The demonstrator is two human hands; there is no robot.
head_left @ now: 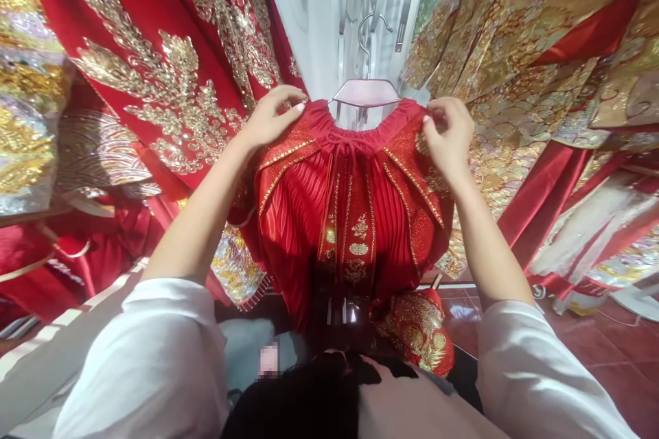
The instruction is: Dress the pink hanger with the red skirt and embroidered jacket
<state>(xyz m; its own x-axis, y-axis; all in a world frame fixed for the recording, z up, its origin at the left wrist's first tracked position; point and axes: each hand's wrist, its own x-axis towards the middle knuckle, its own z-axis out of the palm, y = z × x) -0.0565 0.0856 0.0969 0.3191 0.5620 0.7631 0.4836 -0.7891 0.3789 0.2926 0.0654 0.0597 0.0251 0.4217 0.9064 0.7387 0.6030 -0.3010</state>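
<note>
A red pleated skirt (350, 212) with gold embroidered panels hangs from a pale hanger (366, 90) with a metal hook, right in front of me. My left hand (272, 116) pinches the left end of the gathered waistband. My right hand (449, 132) grips the waistband's right end, fingers curled over the cloth. Both arms reach up in white sleeves.
Red garments with heavy gold embroidery (169, 75) hang close on the left, and gold brocade robes (519, 41) crowd the right. A white door or window frame (329, 14) stands behind the hanger. Dark red floor tiles (607, 350) show at the lower right.
</note>
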